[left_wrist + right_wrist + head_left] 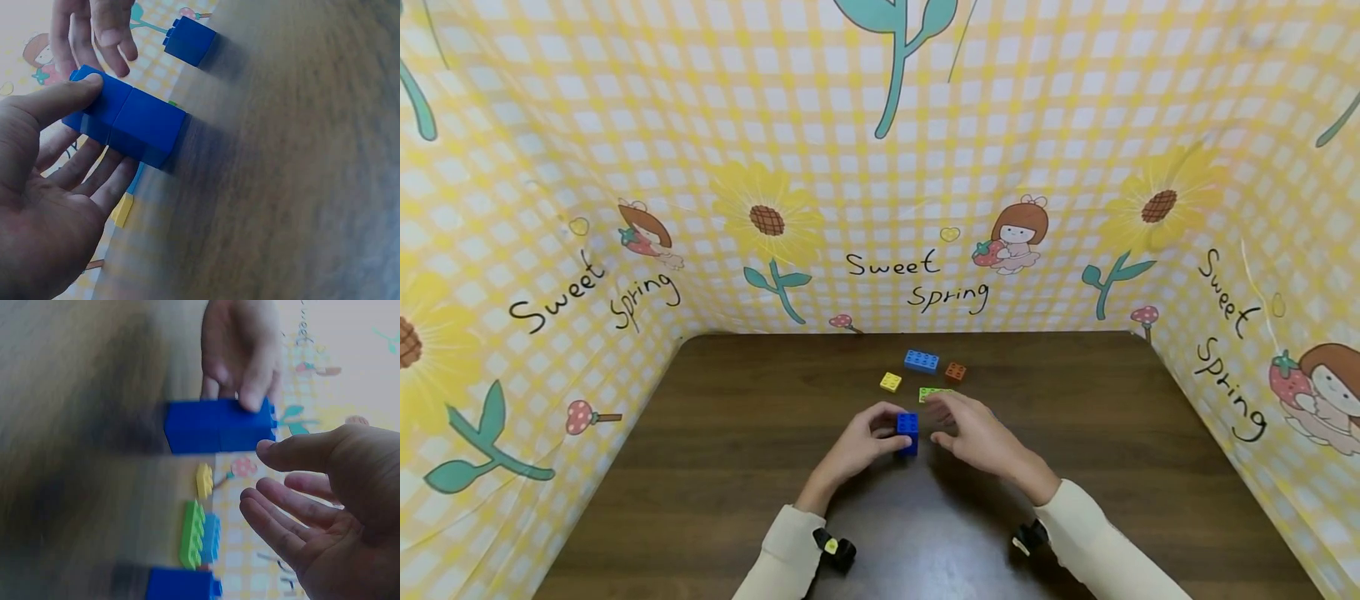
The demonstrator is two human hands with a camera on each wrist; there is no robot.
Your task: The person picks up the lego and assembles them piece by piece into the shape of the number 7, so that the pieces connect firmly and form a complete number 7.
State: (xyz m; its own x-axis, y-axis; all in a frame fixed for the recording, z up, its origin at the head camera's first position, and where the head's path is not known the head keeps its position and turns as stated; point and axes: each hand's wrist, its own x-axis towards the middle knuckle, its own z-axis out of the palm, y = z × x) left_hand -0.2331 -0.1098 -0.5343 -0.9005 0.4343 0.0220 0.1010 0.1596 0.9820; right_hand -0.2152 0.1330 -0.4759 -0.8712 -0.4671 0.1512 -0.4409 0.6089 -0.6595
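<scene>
Two dark blue toy building bricks (907, 427) are stacked upright, studs on top. My left hand (867, 440) pinches the upper brick, thumb on the near side and fingers behind, as the left wrist view shows. Whether the stack touches the table cannot be told. Just right of it is my right hand (983, 435), its fingers relaxed and apart, holding nothing; in the right wrist view its thumb tip (265, 447) is close to the upper brick. A third dark blue brick (189, 42) stands on the table, mostly hidden behind the right hand in the head view.
Beyond the hands lie a yellow brick (891, 382), a light blue brick (921, 360), an orange-brown brick (956, 372) and a lime green brick (190, 534). The dark wooden table (737, 417) is bordered by a checked cloth (880, 183) at the back and sides.
</scene>
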